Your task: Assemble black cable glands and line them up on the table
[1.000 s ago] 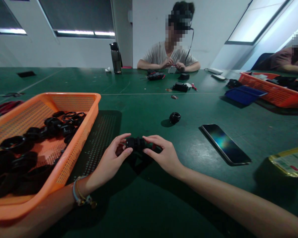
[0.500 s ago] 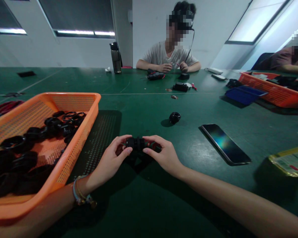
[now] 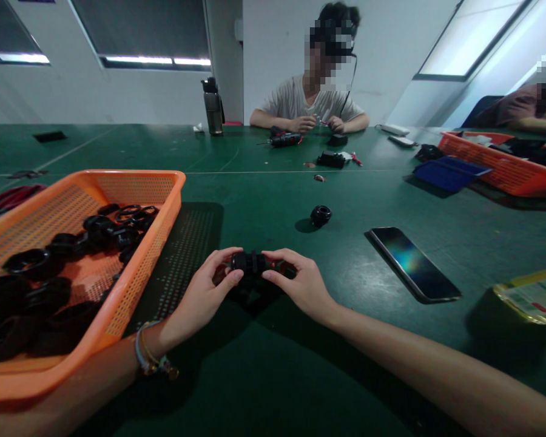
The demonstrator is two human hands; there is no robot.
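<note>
Between my two hands is a black ribbed cylindrical fitting (image 3: 250,263), held level just over the green table (image 3: 273,376). My left hand (image 3: 213,278) pinches its left end between thumb and fingers. At the other end, my right hand (image 3: 299,280) grips it the same way, and the fingers hide part of that end. Farther away on the table lies a similar short black fitting (image 3: 321,215), untouched. To the left, an orange basket (image 3: 175,209) holds several black rings and fittings (image 3: 97,226); my left forearm crosses its near corner.
On the right lie a phone (image 3: 412,264) and a yellow-edged clear pack (image 3: 532,294). Beyond are a blue tray (image 3: 452,173), another orange basket (image 3: 505,164), a black tool (image 3: 285,140) and a bottle (image 3: 213,106). A person (image 3: 312,100) sits opposite, hands on small parts.
Almost nothing differs. Both my hands keep the fitting in the same place, and the whole view has shifted very slightly. The person opposite has moved their fingers a little.
</note>
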